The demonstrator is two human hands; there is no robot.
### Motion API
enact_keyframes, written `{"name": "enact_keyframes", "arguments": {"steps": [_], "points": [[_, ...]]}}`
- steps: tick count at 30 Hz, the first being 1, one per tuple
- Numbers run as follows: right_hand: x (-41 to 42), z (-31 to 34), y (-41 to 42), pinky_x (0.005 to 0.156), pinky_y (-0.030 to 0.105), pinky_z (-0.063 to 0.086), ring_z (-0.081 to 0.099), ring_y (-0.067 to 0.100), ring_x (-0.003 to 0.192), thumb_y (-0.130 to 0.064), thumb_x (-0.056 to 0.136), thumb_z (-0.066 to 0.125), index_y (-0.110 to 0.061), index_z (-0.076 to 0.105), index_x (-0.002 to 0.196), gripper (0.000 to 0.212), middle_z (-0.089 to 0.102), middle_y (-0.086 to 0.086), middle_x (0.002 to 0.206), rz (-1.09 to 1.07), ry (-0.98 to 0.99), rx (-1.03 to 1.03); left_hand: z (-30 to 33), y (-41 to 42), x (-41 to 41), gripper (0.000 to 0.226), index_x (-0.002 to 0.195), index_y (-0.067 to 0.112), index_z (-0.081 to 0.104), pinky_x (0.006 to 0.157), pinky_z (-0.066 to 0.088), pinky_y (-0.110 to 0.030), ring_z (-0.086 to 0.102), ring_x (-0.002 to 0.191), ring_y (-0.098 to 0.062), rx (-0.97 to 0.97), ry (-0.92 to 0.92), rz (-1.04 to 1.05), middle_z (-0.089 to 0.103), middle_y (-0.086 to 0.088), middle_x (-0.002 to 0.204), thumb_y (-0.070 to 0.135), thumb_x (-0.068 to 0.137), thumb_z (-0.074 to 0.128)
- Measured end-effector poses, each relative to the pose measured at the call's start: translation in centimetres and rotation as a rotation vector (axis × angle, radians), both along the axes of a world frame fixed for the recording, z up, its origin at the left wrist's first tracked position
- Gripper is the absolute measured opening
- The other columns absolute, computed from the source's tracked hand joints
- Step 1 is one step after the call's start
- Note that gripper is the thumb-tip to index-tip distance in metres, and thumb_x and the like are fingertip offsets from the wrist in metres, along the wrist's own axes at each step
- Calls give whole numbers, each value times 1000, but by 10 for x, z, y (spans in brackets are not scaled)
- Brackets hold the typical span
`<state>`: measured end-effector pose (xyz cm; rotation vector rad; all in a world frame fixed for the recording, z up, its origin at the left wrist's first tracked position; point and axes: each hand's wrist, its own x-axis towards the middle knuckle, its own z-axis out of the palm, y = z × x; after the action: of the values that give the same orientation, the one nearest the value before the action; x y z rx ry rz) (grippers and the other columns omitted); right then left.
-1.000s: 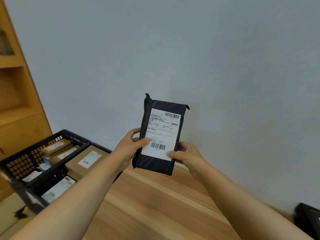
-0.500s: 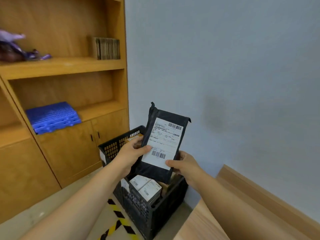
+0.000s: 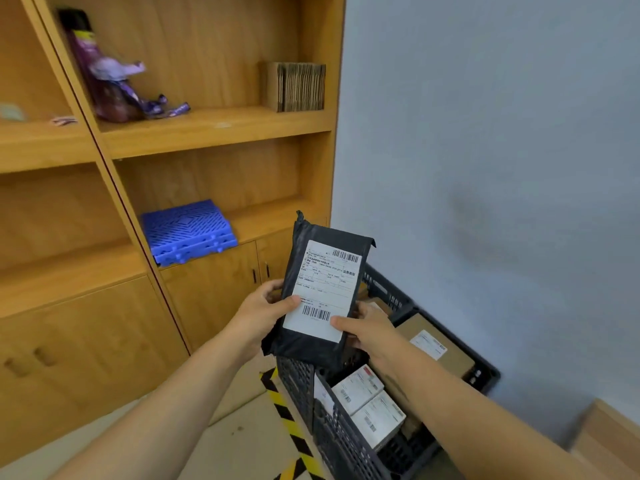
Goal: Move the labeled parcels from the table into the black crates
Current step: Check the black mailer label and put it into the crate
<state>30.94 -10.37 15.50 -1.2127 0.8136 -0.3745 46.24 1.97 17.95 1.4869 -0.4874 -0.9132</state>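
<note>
While both hands are gripping it by its lower half, the black parcel (image 3: 323, 292) is standing nearly upright in the air above the black crates (image 3: 349, 441), its long axis running bottom to top with a slight lean to the right, and its white label (image 3: 323, 289) is facing the camera with the barcodes reading right way up. The left hand (image 3: 261, 315) is pinching the left edge, thumb lying across the label's lower left corner and fingers curling behind the bag. The right hand (image 3: 365, 329) is pinching the lower right edge, thumb pressing on the label just beside the lower barcode, fingers hidden behind. Both forearms are reaching up from the bottom corners and converging on the parcel. Compared with half a second ago, the view is showing more of the wooden shelf unit (image 3: 214, 129) and blue plastic tiles (image 3: 188, 230), and the crates, holding white boxes (image 3: 369, 403) and a brown carton (image 3: 433, 348), are lying further right and closer, directly beneath the parcel, while the grip is looking the same.
</note>
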Motion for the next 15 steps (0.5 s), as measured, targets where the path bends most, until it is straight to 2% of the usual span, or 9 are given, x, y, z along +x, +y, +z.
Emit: {"name": "enact_keyframes", "arguments": {"steps": [3, 6, 8, 13, 15], "points": [[47, 1, -34, 74, 29, 56, 67, 19, 98, -3, 82, 70, -15, 57, 111, 33, 70, 4, 108, 5, -29, 43, 5, -36, 44, 39, 120, 20, 56, 80, 56, -42, 64, 99, -26, 25, -19, 20, 62, -6, 115, 19, 84, 70], [87, 5, -73, 85, 36, 56, 67, 22, 101, -1, 82, 69, -12, 56, 114, 36, 68, 8, 114, -3, -37, 53, 15, -75, 82, 40, 123, 19, 55, 64, 55, -30, 65, 95, -22, 39, -47, 11, 62, -3, 112, 18, 85, 69], [111, 9, -98, 89, 40, 55, 67, 22, 101, 0, 81, 70, -13, 58, 109, 33, 68, 8, 114, -3, -26, 28, 19, -98, 105, 39, 121, 20, 53, 62, 52, -27, 64, 91, -18, 37, -76, 4, 62, 1, 107, 18, 85, 68], [157, 10, -140, 70, 25, 58, 69, 14, 89, -1, 81, 71, -15, 57, 104, 31, 69, 2, 106, -26, 23, -4, 13, -141, 154, 37, 120, 20, 54, 61, 50, -24, 63, 89, -15, 65, -69, -17, 62, 3, 106, 19, 85, 68], [171, 4, -157, 74, 26, 58, 69, 13, 88, -2, 79, 73, -13, 58, 107, 34, 70, 0, 104, -52, 44, -22, 6, -160, 173, 40, 122, 19, 54, 61, 48, -22, 64, 90, -16, 83, -65, -51, 63, -1, 110, 20, 85, 68]]}}
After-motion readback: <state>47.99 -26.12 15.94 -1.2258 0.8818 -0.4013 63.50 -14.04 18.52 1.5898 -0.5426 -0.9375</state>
